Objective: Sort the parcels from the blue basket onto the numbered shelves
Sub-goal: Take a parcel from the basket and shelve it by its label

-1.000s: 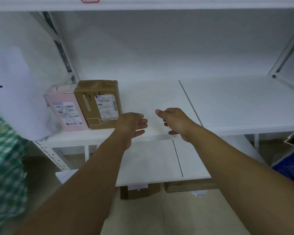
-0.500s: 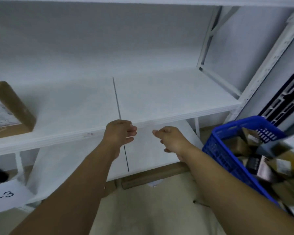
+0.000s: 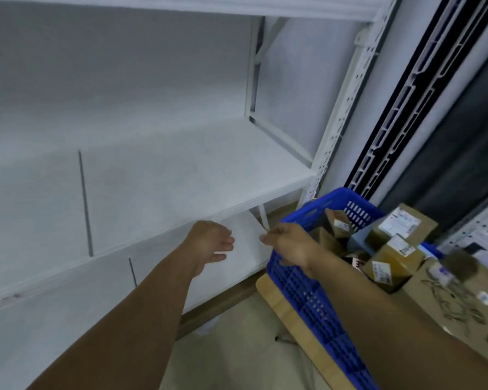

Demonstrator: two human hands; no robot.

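The blue basket point(image 3: 304, 294) stands at the lower right, filled with several brown cardboard parcels point(image 3: 393, 258) bearing white labels. My right hand point(image 3: 290, 243) hovers over the basket's near-left rim, fingers loosely bent, holding nothing. My left hand point(image 3: 209, 243) hangs in front of the white shelf's point(image 3: 158, 192) front edge, relaxed and empty. The shelf board in view carries no parcel.
A lower white shelf board point(image 3: 231, 263) lies under the main one. The rack's perforated white upright point(image 3: 347, 99) rises right of the shelf. A wooden board point(image 3: 296, 316) lies under the basket. A flat cardboard sheet point(image 3: 445, 302) sits at the far right.
The view has swung right, away from the pink and brown boxes on the shelf, toward the blue basket. Both empty hands moved right; my right hand now reaches the basket's rim.
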